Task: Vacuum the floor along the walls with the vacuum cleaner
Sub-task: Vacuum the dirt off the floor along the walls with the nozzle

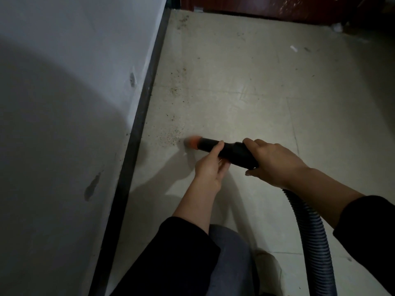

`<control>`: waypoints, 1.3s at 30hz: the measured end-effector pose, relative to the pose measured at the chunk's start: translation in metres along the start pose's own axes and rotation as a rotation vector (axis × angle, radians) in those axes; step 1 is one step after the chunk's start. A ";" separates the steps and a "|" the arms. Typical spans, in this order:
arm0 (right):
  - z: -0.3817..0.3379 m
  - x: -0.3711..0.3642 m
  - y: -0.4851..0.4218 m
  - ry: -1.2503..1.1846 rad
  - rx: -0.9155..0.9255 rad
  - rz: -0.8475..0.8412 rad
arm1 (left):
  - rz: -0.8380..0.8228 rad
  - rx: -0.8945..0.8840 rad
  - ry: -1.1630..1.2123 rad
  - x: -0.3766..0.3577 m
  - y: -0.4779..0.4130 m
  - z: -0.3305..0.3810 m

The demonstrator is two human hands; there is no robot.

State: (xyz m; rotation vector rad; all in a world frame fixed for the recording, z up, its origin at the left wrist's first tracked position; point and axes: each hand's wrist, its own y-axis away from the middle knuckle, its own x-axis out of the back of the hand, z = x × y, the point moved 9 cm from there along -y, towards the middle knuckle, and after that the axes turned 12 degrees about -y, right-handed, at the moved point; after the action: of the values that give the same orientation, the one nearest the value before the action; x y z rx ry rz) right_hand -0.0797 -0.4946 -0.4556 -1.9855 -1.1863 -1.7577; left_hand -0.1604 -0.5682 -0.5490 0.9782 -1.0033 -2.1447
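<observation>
The grey wall (64, 103) on my left meets the pale tiled floor (235, 82) at a dark baseboard (145, 99). The ribbed vacuum hose (310, 227) rises from the lower right to the black nozzle tube (230, 151), low over the floor near the baseboard. My right hand (271, 161) wraps its rear end, my left hand (210, 165) pinches it farther forward, and its blurred orange tip (193, 142) sits beside a patch of grit (171, 135).

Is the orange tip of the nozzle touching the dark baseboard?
No, the orange tip of the nozzle lies beside a grit patch, apart from the baseboard.
</observation>
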 end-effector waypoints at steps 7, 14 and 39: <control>-0.013 -0.003 -0.014 0.004 0.017 -0.010 | 0.013 -0.049 0.026 0.013 -0.006 0.012; -0.023 -0.004 -0.019 -0.009 0.048 -0.024 | 0.039 -0.046 0.023 0.024 -0.005 0.017; -0.083 -0.017 -0.046 -0.022 0.169 -0.049 | 0.193 -0.076 0.109 0.079 0.005 0.043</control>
State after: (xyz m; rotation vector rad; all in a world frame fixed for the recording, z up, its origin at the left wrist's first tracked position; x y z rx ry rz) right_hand -0.1703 -0.5259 -0.4650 -1.8978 -1.3533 -1.6024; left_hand -0.2391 -0.6122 -0.5556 0.9128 -0.9180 -1.9363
